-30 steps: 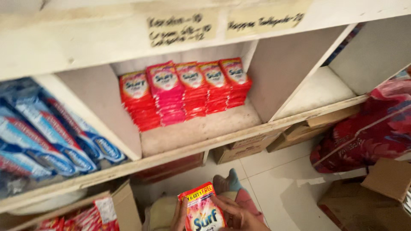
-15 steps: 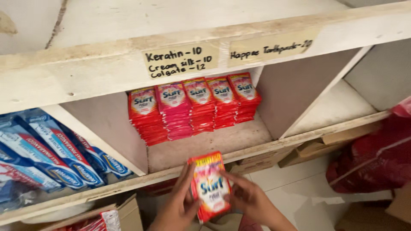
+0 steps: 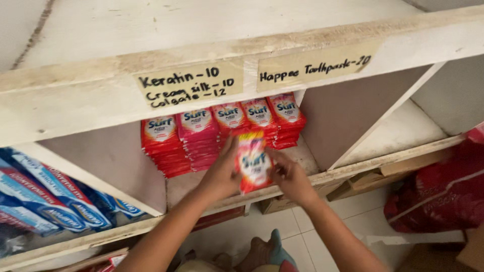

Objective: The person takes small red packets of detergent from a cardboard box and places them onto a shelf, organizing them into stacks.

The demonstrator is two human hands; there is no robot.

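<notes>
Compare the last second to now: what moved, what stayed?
The red packet stack rose from low below the shelf edge up into the middle compartment's opening. The left hand joined the right hand on it; both grip it. The shelved red packets and blue packs stayed put.

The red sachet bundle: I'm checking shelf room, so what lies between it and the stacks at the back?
In the head view, the red sachet bundle, held by the left hand and right hand, overlaps the stacked red sachets; only a strip of bare shelf board shows nearby.
</notes>
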